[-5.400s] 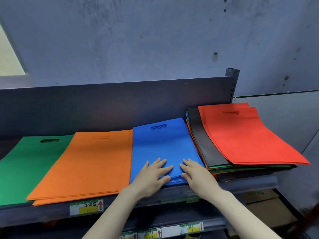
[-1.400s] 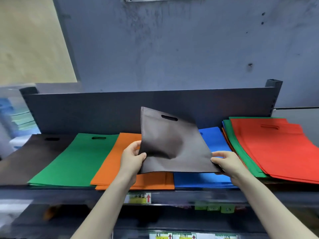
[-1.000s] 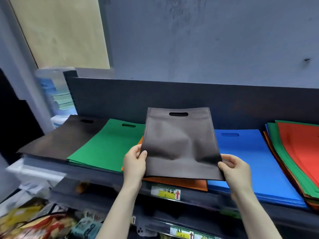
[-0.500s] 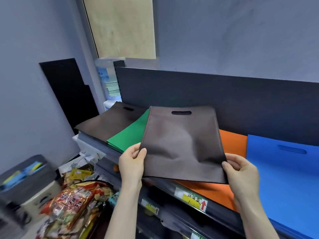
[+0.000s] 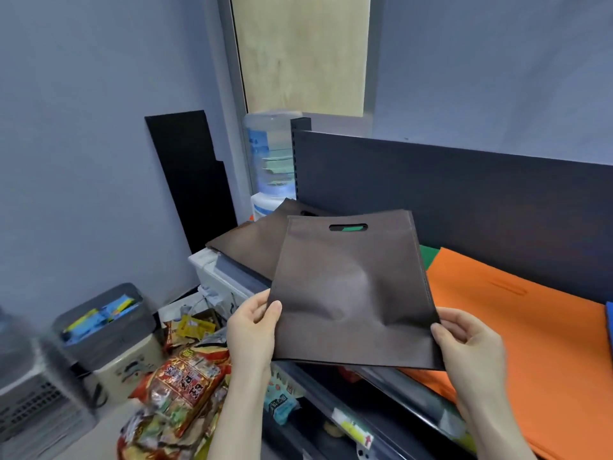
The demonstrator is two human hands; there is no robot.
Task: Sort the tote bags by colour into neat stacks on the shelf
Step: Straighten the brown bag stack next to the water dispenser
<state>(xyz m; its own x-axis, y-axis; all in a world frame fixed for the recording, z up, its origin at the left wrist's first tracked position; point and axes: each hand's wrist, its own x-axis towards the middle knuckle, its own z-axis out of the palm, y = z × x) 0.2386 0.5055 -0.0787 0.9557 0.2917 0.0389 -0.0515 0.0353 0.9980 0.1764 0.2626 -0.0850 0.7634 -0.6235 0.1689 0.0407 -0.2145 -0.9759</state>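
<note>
Aloft — brown tote [image 5: 348, 293] — packets [image 5: 96, 315] in bin [image 5: 112, 341]

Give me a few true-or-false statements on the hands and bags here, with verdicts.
1. The left hand and right hand both grip the brown bag at its lower corners. True.
2. The brown bag lies flat on the brown stack. False: it is held up over the front of the shelf, not set down.
3. An orange stack lies on the shelf to the right of the brown bag. True.
4. The bag's handle opening faces the person. False: the handle cutout is at the far edge, toward the back panel.
</note>
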